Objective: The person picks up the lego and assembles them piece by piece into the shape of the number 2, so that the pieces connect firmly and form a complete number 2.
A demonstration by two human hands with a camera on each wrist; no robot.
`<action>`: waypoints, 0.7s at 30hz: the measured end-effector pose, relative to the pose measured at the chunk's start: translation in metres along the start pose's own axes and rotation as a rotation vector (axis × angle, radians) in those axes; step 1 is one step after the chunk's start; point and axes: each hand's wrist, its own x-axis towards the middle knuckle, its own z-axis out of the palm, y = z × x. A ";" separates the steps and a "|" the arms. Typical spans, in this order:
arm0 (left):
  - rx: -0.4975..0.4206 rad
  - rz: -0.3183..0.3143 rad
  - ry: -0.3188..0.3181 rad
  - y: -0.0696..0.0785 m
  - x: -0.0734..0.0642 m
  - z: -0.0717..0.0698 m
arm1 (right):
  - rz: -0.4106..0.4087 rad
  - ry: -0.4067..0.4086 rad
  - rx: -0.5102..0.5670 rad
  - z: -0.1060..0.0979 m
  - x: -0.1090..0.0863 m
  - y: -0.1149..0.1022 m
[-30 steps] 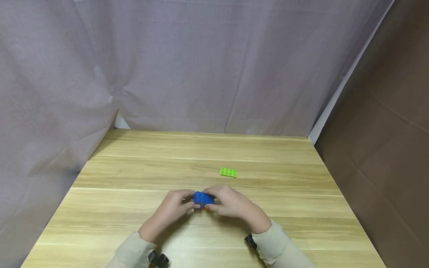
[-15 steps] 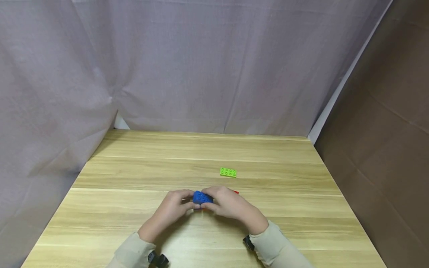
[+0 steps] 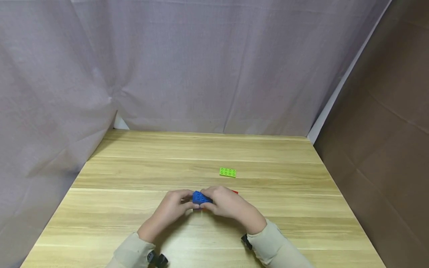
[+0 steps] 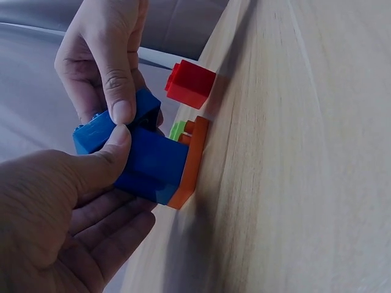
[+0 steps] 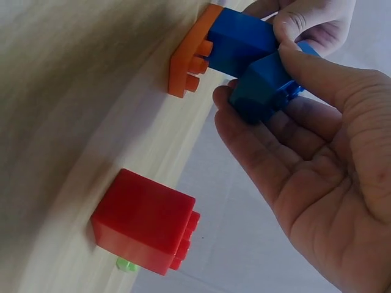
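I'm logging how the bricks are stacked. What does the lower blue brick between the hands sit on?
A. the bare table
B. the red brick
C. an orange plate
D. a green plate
C: in the left wrist view the blue brick sits on the orange plate on the table.

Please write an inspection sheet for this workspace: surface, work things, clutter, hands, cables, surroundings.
Surface: wooden table, light grain.
Work things: blue bricks on an orange plate that lies on the table; one blue brick sits tilted on the other.
Clutter: red brick beside the stack; green plate farther back, apart.
Hands: left hand and right hand both pinch the blue bricks.
Cables: nothing seen.
Surroundings: grey cloth behind and to the left, brown panel to the right.
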 end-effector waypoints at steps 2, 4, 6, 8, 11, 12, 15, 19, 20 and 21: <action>0.017 0.004 0.002 -0.001 0.000 0.000 | -0.002 -0.003 -0.011 -0.001 0.001 -0.001; 0.021 0.002 0.003 -0.001 0.000 0.001 | 0.001 -0.013 -0.024 -0.002 0.001 -0.002; 0.015 -0.002 0.002 -0.001 0.000 0.001 | 0.009 -0.025 -0.028 -0.002 0.002 -0.003; 0.005 -0.004 0.001 0.000 0.000 0.001 | 0.018 -0.035 -0.032 -0.003 0.003 -0.003; 0.011 0.005 0.012 0.000 -0.001 0.001 | 0.018 -0.042 -0.036 -0.003 0.004 -0.004; 0.018 0.011 0.017 0.001 -0.001 0.001 | 0.017 -0.042 -0.038 -0.003 0.005 -0.004; 0.030 0.014 0.024 0.001 0.000 0.001 | 0.021 -0.046 -0.040 -0.005 0.007 -0.006; 0.019 0.010 0.022 0.001 0.000 0.001 | 0.037 -0.066 -0.052 -0.009 0.009 -0.010; 0.014 0.012 0.022 0.001 0.001 0.001 | 0.041 -0.072 -0.058 -0.010 0.009 -0.011; 0.007 0.013 0.022 0.001 0.001 0.001 | 0.042 -0.078 -0.067 -0.011 0.010 -0.012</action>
